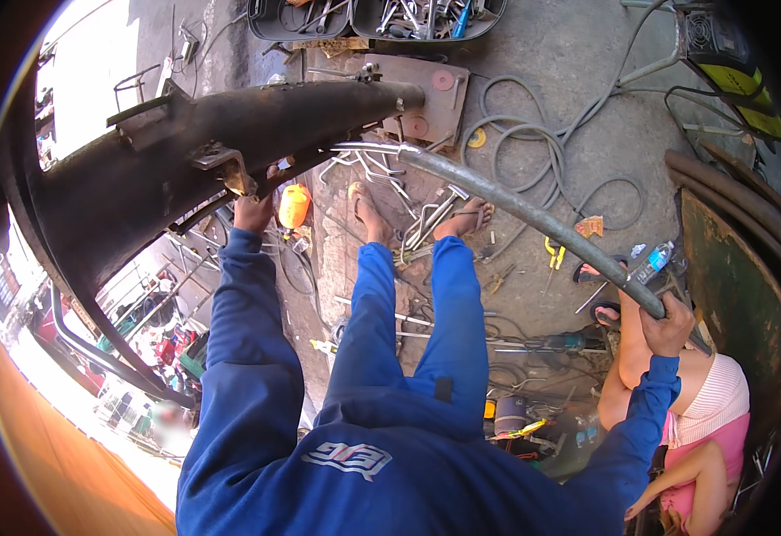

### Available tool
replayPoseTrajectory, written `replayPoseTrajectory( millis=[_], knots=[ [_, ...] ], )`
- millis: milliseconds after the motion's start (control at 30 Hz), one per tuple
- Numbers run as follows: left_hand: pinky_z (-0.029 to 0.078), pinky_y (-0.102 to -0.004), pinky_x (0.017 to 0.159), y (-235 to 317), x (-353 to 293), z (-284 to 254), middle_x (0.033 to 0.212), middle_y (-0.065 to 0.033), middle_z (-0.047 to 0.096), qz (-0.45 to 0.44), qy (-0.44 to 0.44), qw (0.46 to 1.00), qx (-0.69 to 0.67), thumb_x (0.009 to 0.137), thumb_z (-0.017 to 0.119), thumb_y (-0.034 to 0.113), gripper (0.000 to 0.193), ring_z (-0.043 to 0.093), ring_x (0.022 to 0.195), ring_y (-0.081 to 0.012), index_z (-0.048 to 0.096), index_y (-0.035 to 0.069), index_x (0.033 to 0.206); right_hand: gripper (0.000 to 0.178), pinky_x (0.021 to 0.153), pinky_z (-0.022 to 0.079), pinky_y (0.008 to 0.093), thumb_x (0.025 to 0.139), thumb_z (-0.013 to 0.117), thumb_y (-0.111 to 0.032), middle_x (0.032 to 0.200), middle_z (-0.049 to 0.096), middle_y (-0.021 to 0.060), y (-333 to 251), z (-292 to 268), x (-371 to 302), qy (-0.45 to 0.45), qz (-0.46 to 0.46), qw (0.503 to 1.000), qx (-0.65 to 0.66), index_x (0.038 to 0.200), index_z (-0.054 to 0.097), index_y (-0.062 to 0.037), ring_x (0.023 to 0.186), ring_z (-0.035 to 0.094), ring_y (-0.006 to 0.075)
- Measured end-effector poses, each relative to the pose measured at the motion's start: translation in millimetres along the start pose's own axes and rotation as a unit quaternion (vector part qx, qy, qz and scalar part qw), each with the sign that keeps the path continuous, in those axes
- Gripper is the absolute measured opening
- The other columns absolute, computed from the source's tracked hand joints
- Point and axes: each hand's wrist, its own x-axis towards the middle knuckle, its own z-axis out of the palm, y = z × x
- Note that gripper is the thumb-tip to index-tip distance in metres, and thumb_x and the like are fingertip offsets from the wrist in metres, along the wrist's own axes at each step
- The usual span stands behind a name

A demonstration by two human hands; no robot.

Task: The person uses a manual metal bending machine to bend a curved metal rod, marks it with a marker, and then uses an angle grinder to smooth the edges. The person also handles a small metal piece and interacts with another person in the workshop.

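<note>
My right hand (669, 326) is wrapped around the lower end of a long grey metal pipe (524, 210). The pipe's far end meets a thinner shiny rod (368, 146), which runs to the underside of a big dark metal beam (256, 116). My left hand (254, 213) reaches up to the beam's near edge and closes on a dark metal bar (296, 170) along it; its fingers are partly hidden. Above that hand, a rusty bracket (229, 165) sticks out from the beam. An orange container (295, 205) stands just right of my left hand.
Another person (707, 402) sits close by on the right, below the pipe. An open toolbox (426, 22) of wrenches stands at the far side. Grey cable (555, 156) lies coiled near a welding machine (737, 76). Tools and metal rods (435, 219) lie around my feet.
</note>
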Motion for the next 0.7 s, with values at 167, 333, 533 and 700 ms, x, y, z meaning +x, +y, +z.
replayPoseTrajectory(
  millis=[167, 333, 533, 700],
  knots=[
    [0.043, -0.0308, 0.094, -10.4, 0.8, -5.5, 0.119, -0.0114, 0.061, 0.099, 0.008, 0.994, -0.038, 0.093, 0.055, 0.007, 0.030, 0.056, 0.108, -0.0165, 0.056, -0.004, 0.122, 0.034, 0.050, 0.038, 0.0435, 0.063, 0.077, -0.021, 0.056, 0.049, 0.0137, -0.1, -3.3, 7.3, 0.025, -0.031, 0.999, -0.021, 0.062, 0.046, -0.0063, 0.055, 0.052, 0.0359],
    [0.044, -0.0302, 0.091, -13.3, 7.8, -8.0, 0.115, -0.0106, 0.063, 0.201, 0.012, 0.980, 0.003, 0.094, 0.057, 0.010, 0.029, 0.057, 0.105, -0.0149, 0.059, -0.004, 0.118, 0.031, 0.052, 0.039, 0.0436, 0.064, 0.077, -0.021, 0.058, 0.050, 0.0128, -0.9, -4.0, 18.4, 0.014, -0.038, 0.999, -0.026, 0.064, 0.049, -0.0070, 0.057, 0.053, 0.0352],
    [0.045, -0.0296, 0.088, -24.5, 5.2, -7.0, 0.110, -0.0091, 0.065, 0.216, 0.054, 0.975, 0.017, 0.094, 0.058, 0.014, 0.028, 0.057, 0.099, -0.0138, 0.061, -0.003, 0.116, 0.022, 0.052, 0.038, 0.0403, 0.069, 0.073, -0.015, 0.062, 0.053, 0.0121, -7.2, -6.6, 32.2, 0.056, -0.069, 0.995, -0.049, 0.067, 0.054, -0.0065, 0.059, 0.055, 0.0326],
    [0.045, -0.0297, 0.085, -67.5, 23.6, -5.9, 0.106, -0.0073, 0.065, 0.185, 0.038, 0.981, 0.039, 0.094, 0.058, 0.017, 0.028, 0.057, 0.095, -0.0128, 0.062, -0.003, 0.114, 0.019, 0.052, 0.036, 0.0373, 0.071, 0.072, -0.013, 0.061, 0.050, 0.0108, -10.6, -8.6, 50.0, 0.082, -0.118, 0.987, -0.073, 0.067, 0.054, -0.0064, 0.056, 0.053, 0.0305]
  ],
)
